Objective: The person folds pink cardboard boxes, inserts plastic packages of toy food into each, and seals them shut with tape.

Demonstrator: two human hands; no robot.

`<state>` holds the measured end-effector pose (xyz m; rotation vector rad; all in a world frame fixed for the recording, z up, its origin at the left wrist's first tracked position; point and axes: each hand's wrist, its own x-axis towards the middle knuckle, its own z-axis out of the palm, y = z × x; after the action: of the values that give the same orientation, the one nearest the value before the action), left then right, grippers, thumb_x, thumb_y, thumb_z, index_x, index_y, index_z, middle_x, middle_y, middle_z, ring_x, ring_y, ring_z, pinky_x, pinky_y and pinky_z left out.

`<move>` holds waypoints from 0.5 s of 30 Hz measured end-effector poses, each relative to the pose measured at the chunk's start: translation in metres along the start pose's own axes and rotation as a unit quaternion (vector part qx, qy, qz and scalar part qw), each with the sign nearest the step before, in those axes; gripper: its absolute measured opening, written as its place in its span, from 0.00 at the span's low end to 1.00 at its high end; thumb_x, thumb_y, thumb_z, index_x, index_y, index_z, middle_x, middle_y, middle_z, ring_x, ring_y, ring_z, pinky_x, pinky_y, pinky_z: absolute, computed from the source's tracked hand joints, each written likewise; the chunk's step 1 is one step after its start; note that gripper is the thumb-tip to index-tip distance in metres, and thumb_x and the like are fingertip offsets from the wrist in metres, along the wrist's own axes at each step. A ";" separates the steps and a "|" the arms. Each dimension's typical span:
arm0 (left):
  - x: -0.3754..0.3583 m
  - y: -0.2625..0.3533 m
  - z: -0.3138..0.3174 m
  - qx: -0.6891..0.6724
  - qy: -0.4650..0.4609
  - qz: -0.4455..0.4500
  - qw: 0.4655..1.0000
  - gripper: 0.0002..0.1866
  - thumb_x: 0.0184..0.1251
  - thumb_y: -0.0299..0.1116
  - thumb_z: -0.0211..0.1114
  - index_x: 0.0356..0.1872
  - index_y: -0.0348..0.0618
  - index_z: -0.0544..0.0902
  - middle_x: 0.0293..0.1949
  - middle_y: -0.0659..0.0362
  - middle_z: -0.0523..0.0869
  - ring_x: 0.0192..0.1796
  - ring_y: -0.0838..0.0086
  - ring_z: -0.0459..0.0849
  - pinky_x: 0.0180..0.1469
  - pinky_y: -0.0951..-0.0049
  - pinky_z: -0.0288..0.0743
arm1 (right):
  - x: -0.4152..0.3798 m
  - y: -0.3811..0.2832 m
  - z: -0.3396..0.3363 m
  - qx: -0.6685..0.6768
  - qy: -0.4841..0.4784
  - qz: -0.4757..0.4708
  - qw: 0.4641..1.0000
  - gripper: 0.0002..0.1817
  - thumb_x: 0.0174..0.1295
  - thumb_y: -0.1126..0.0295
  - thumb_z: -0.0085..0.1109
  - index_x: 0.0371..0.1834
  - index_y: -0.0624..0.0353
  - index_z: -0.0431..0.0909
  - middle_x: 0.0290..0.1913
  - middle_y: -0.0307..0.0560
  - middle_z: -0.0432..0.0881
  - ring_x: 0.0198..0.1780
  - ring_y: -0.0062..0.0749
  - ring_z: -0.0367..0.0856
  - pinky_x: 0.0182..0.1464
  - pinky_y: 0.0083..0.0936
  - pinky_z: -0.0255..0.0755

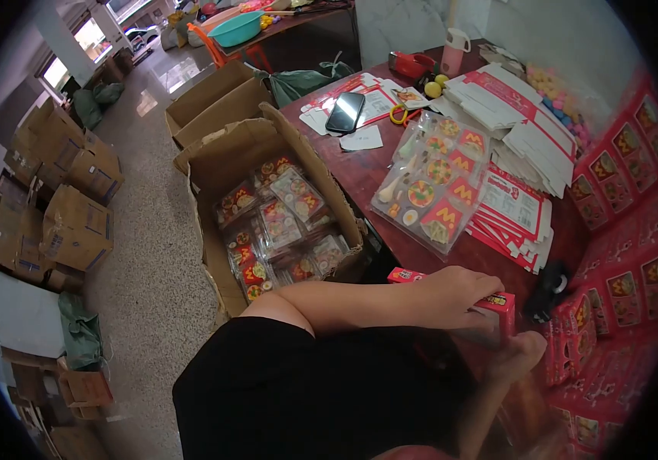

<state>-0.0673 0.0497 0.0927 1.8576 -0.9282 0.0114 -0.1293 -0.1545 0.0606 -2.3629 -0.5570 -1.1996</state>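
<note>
A red printed carton (pixel 503 303) is held between my two hands near the table's edge. My left hand (pixel 459 295) reaches across from the left and lies over the carton, its fingers bent around the top. At the carton's near right end is my right hand (pixel 524 354), fingers curled against it; this hand is slightly blurred. My left forearm and hand hide much of the carton's far side. Just beyond them on the table lie clear blister packs (pixel 432 184) of toy food and flat unfolded cartons (pixel 509 203).
An open cardboard box (pixel 198 142) holding several blister packs stands left of the table. Finished-looking red cartons (pixel 628 299) are stacked at right, beside a black tape-like object (pixel 547 291). A phone (pixel 346 113), yellow scissors (pixel 398 115) and a pink bottle (pixel 455 52) lie or stand farther back.
</note>
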 end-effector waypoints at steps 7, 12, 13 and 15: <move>0.002 -0.006 -0.001 0.015 0.044 -0.044 0.998 0.26 0.47 0.41 0.74 0.44 0.37 0.76 0.36 0.47 0.81 0.41 0.54 0.81 0.42 0.66 0.75 | -0.005 0.006 0.004 0.236 0.013 0.201 0.951 0.12 0.55 0.74 0.61 0.42 0.62 0.74 0.39 0.48 0.76 0.40 0.36 0.74 0.44 0.28 0.68; 0.003 -0.005 -0.003 0.014 0.039 -0.090 0.995 0.25 0.46 0.39 0.75 0.43 0.36 0.76 0.34 0.48 0.82 0.39 0.57 0.83 0.40 0.67 0.76 | 0.019 0.008 -0.013 0.400 -0.144 0.312 0.850 0.21 0.51 0.71 0.65 0.50 0.61 0.77 0.47 0.43 0.74 0.49 0.28 0.71 0.52 0.22 0.65; 0.003 -0.005 -0.001 0.005 0.043 -0.101 0.994 0.25 0.45 0.38 0.76 0.43 0.36 0.76 0.34 0.49 0.83 0.38 0.60 0.84 0.40 0.69 0.76 | 0.015 0.011 -0.010 0.407 -0.142 0.307 0.849 0.20 0.51 0.69 0.66 0.48 0.61 0.78 0.47 0.43 0.73 0.49 0.27 0.71 0.51 0.22 0.65; 0.004 -0.004 0.000 -0.011 0.028 -0.124 0.992 0.25 0.45 0.36 0.76 0.43 0.36 0.76 0.35 0.51 0.83 0.38 0.64 0.85 0.40 0.71 0.76 | 0.008 0.014 -0.004 0.428 -0.133 0.305 0.840 0.17 0.51 0.68 0.67 0.45 0.60 0.80 0.47 0.42 0.73 0.48 0.26 0.72 0.50 0.21 0.65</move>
<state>-0.0620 0.0487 0.0908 1.9306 -0.6517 -0.0990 -0.1203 -0.1668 0.0669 -1.6868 -0.2775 -0.2239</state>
